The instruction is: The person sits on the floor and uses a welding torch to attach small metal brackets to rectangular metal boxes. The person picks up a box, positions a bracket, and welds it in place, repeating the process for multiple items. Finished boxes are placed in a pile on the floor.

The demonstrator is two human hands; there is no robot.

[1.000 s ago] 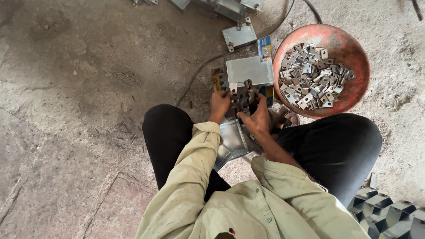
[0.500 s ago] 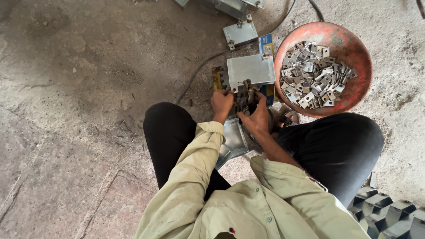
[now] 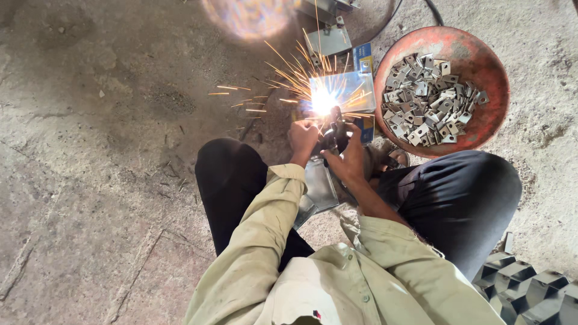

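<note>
The floor (image 3: 108,120) is rough grey concrete, cracked and dusty, with a dark stain near its left middle; the person sits on it with knees spread in dark trousers and a pale olive shirt. At five o'clock in the corner lies one stack of dark moulded trays (image 3: 530,289).

One red bowl (image 3: 481,66) sits at two o'clock, holding a heap of small flat metal plates (image 3: 428,99), too many to count. Two sheet-metal boxes show beyond the hands: one metal box (image 3: 349,87) at twelve o'clock of the hands, another smaller box (image 3: 328,41) farther out. A bright white flash with orange sparks (image 3: 322,99) bursts at the near box's left edge, sparks fanning toward nine and eleven o'clock.

The left hand (image 3: 303,137) is curled shut, though on what is lost in the glare. The right hand (image 3: 348,157), just beside it at three o'clock, is clenched round a dark tool (image 3: 335,133) pointing at the flash. Below both hands a bent grey metal sheet (image 3: 318,189) rests between the knees.
</note>
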